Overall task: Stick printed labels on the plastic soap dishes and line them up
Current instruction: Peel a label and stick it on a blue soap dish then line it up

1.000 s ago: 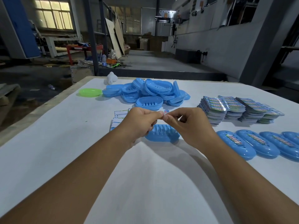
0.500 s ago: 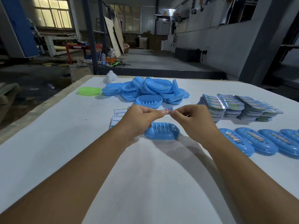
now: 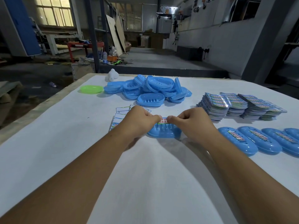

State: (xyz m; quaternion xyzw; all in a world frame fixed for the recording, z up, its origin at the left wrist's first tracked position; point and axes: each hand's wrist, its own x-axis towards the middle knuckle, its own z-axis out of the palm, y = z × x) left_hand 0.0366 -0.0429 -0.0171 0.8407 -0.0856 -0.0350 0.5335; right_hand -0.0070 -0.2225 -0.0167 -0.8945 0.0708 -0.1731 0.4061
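Note:
A blue soap dish (image 3: 164,131) lies on the white table in front of me. Just above its far rim, my left hand (image 3: 139,119) and my right hand (image 3: 192,121) pinch the two ends of a small printed label (image 3: 163,121). The label has red characters on white and is partly hidden by my fingertips. A row of labelled blue dishes (image 3: 258,141) lies upside down at the right. A heap of unlabelled blue dishes (image 3: 150,91) sits further back. Peeled backing slips (image 3: 120,115) lie under my left hand.
Stacks of printed label sheets (image 3: 239,105) sit at the right rear. A green dish (image 3: 92,89) and a small white object (image 3: 112,75) lie near the table's (image 3: 48,143) far left corner. Beyond the table is a workshop floor with clutter.
Both hands have lowered the label from above the dish down to its far rim. The label is stretched wider between my fingertips than before.

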